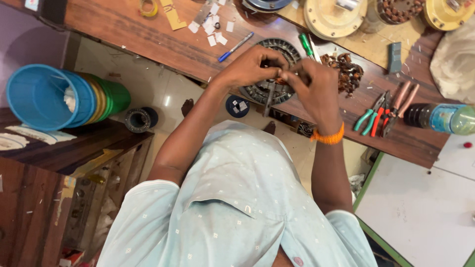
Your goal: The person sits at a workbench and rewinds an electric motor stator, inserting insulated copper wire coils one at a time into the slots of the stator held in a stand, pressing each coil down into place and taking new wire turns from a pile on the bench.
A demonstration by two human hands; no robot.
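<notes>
Pinching something small, probably copper wire, with both hands, left hand (250, 66) and right hand (314, 86) meeting fingertip to fingertip right over the round stator (269, 91) at the worktop (148, 34) edge; neither nearer.

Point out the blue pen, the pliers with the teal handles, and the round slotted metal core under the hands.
blue pen (236, 47), head view, middle of its barrel.
teal-handled pliers (365, 120), head view, on a teal handle.
slotted metal core (257, 92), head view, lower left rim.
</notes>
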